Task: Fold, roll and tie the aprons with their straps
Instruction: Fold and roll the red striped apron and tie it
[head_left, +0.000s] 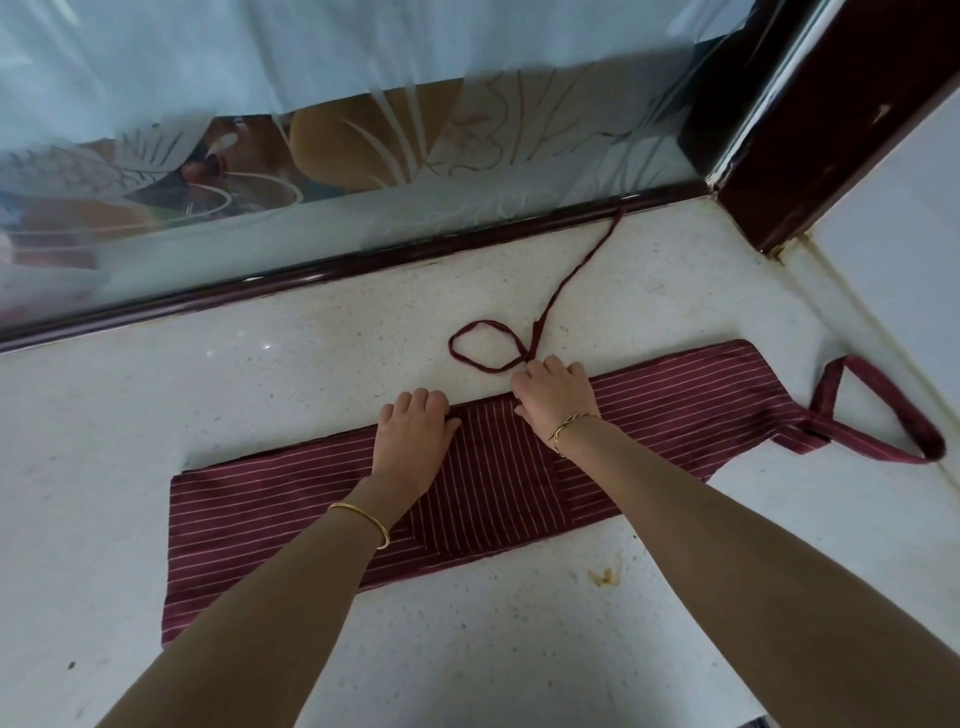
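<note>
Speckled counter (260, 364) lies open around the apron (270, 525), left grip (415, 436) and right grip (556, 397) clutching its far edge

Probably a home kitchen or dining corner: a speckled stone countertop (260, 395) runs along a frosted, leaf-patterned glass panel (467, 156) in a dark maroon frame (831, 130).

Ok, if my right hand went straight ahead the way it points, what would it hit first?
The thin strap looped on the counter just beyond your right hand; they may already touch.
</note>
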